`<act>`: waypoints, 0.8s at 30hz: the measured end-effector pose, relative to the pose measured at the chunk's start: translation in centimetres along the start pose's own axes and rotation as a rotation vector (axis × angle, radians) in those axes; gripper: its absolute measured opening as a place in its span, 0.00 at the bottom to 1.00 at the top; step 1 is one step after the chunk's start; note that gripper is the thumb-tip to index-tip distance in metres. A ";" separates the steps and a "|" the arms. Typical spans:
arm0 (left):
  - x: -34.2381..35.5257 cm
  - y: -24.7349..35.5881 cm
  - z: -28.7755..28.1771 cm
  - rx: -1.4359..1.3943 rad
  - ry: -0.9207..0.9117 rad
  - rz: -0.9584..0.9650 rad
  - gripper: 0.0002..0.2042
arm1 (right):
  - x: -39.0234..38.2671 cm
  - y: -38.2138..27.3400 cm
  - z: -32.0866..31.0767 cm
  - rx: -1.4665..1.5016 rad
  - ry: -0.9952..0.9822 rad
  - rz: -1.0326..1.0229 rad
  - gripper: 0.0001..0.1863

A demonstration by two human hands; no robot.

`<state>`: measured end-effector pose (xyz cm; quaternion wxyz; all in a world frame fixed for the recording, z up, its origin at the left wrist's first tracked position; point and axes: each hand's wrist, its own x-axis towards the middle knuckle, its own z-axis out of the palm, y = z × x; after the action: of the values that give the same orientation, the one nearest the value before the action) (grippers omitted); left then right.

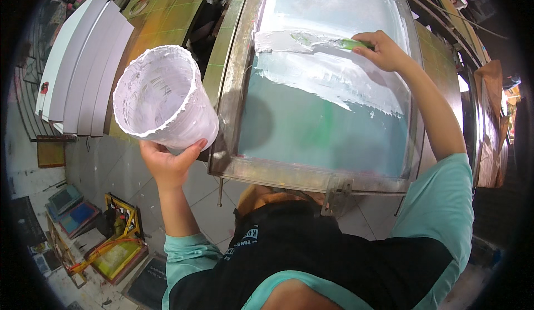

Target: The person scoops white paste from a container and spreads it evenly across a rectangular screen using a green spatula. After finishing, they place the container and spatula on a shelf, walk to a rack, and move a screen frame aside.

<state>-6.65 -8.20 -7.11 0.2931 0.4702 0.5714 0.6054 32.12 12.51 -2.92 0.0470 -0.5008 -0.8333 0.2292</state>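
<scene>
My left hand (172, 160) is wrapped round the lower part of a white plastic bucket (203, 115), its rim and inside wall smeared with white paste. The bucket tilts so that its mouth faces up toward me. In my right hand (379, 50) is the green handle of a spatula (353, 44), whose wide blade is coated in white. It rests on or just over a framed printing screen (289, 137); contact cannot be told. White paste (334, 79) covers the screen's upper part in a thick, ragged-edged layer, and the lower mesh shows blue-green.
The screen's metal frame (278, 177) has a hinge or clamp (336, 196) at its near edge. To the left stands a stack of white sheets (83, 60) beside a yellow-green table (161, 18). Several small frames (119, 260) lie on the floor at lower left.
</scene>
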 end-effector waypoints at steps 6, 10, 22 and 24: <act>-0.1 0.4 -0.4 -0.057 0.033 0.055 0.36 | -2.1 -0.8 0.3 0.048 -0.014 -0.040 0.13; 0.1 0.6 -0.9 -0.076 0.011 0.094 0.38 | -3.6 0.0 0.8 0.194 -0.048 -0.033 0.14; 3.1 2.5 1.9 0.079 -0.018 0.214 0.51 | -11.5 0.9 -3.5 0.902 0.197 0.162 0.16; 4.0 2.4 2.7 0.301 -0.015 0.359 0.53 | -13.6 -1.1 -6.1 0.788 0.309 0.093 0.16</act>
<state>-5.35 -3.95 -4.09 0.1115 0.6071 0.5602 0.5524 39.78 2.44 5.01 0.3486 -0.5101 -0.6417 0.4544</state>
